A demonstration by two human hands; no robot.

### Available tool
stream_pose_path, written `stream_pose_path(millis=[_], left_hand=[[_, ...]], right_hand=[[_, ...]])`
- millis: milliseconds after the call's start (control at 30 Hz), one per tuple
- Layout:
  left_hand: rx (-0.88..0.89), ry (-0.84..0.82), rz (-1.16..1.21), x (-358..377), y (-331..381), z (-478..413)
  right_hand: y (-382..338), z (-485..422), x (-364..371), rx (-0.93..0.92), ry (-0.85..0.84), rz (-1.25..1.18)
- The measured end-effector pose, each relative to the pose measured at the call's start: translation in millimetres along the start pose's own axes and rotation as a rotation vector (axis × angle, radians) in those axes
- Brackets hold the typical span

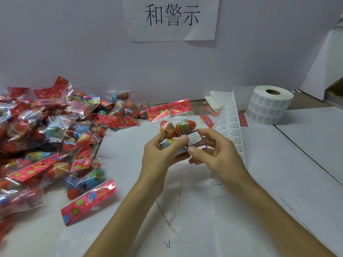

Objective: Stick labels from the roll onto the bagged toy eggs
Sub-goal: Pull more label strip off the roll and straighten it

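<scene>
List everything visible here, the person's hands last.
Pile of bagged eggs: many, clear bags with red headers, table left.
Held bag: one, clear, red and blue eggs, centre.
Warning label: one, white, on the held bag.
Label roll: one, white, right rear.
Label strip: one, white, from roll toward the hands.
Paper sign: one, white, black characters, wall.
Table: one, white, underneath.
Left hand: grips held bag.
Right hand: grips held bag beside label.
</scene>
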State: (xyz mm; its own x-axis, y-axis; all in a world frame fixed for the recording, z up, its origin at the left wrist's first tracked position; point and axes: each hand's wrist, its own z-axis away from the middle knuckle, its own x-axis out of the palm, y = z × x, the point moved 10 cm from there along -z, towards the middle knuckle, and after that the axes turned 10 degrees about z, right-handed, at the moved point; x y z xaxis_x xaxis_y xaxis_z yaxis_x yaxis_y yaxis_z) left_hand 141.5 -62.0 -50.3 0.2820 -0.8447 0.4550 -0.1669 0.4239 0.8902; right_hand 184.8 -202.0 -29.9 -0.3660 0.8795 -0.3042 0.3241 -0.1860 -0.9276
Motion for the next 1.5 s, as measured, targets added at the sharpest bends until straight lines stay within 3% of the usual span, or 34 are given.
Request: stream_pose_path(millis=[133, 267, 567, 1000, 1167, 1400, 1500], left_hand=[[0.005, 0.008, -0.032, 0, -1, 0], [0.0, 0.01, -0.02, -1, -1, 0], [-0.011, 0.03, 0.006, -2, 2, 1], [0.067, 0.034, -0.089, 0, 12, 2], [0.123, 0.007, -0.167, 7, 14, 5], [0.109, 0.025, -0.173, 2, 13, 4], [0.1, -0.009, -0.174, 6, 13, 4]], right_hand=[[-1, -1, -8, -0.008, 0.067, -0.007], [0, -1, -1, -0.021, 0.005, -0.017], [3, -4, -7, -0.004, 0.037, -0.056], [-3, -2, -3, -0.002, 0.008, -0.081], [-3, -1, -13, 0.025, 0.082, -0.079], [2, -2, -6, 0.079, -0.026, -0.178], [-3, -1, -6, 0.06, 0.003, -0.13]])
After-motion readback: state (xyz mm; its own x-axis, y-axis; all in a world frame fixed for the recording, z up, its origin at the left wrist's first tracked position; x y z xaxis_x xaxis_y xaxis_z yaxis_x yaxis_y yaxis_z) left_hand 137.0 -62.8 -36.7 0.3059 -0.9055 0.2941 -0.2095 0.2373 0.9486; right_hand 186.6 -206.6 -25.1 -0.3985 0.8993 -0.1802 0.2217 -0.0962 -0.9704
